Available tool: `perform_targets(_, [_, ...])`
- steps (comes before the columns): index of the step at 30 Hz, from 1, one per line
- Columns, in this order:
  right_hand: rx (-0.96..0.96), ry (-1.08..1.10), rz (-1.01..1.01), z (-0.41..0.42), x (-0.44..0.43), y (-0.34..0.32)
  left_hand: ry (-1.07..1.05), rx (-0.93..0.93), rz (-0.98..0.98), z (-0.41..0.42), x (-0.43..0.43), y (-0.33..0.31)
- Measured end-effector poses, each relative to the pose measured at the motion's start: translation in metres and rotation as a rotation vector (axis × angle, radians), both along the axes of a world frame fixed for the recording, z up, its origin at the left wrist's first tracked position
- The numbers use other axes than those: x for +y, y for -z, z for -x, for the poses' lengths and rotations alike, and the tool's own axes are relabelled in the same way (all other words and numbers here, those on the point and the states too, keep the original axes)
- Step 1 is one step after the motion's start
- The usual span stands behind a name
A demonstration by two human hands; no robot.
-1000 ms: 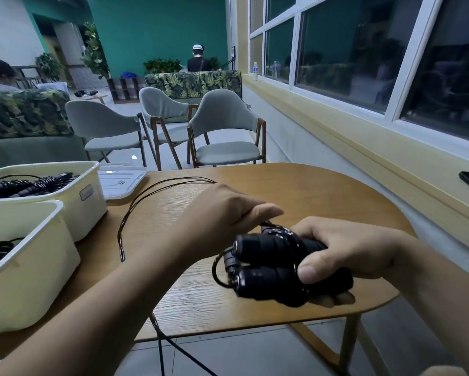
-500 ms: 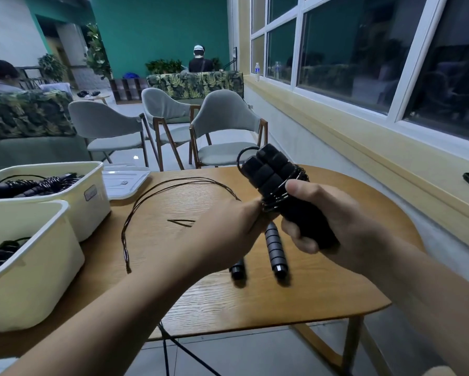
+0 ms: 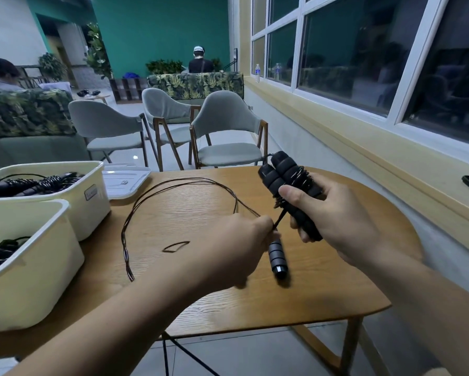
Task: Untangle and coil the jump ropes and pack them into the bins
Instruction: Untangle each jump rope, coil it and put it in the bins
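Lifts handle bundle (image 3: pixel 283 173) away from the worktop's (image 3: pixel 201 210) near edge, clamps it in right hand (image 3: pixel 336 221), pinches cord (image 3: pixel 280 219) with left hand (image 3: pixel 236 246).

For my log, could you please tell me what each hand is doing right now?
Left hand: closed, pinching the rope cord.
Right hand: closed around the bundled black handles.

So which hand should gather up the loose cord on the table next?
Probably the left hand: it already pinches the cord, and the loose loop lies on its side of the table. The right hand is full, gripping the bundled handles.
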State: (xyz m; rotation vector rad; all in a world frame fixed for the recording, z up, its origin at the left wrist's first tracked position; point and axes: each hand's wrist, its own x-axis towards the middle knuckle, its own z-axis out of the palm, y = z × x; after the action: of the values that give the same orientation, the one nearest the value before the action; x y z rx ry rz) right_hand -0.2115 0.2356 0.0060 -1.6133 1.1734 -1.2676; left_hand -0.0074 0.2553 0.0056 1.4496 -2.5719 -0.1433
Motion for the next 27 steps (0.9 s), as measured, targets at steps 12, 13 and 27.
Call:
perform_targets(12, [0.626,0.144,0.097,-0.003,-0.012,0.013,0.023,-0.151,0.211,-0.016,-0.006,-0.009])
perform_targets(13, [0.655,0.126,0.064,-0.004,-0.012,0.013,0.033,-0.155,0.224,-0.017,-0.007,-0.009])
perform_targets(27, [0.453,-0.563,-0.420,0.003,0.013,-0.010,0.262,0.105,0.437,-0.042,-0.016,-0.021])
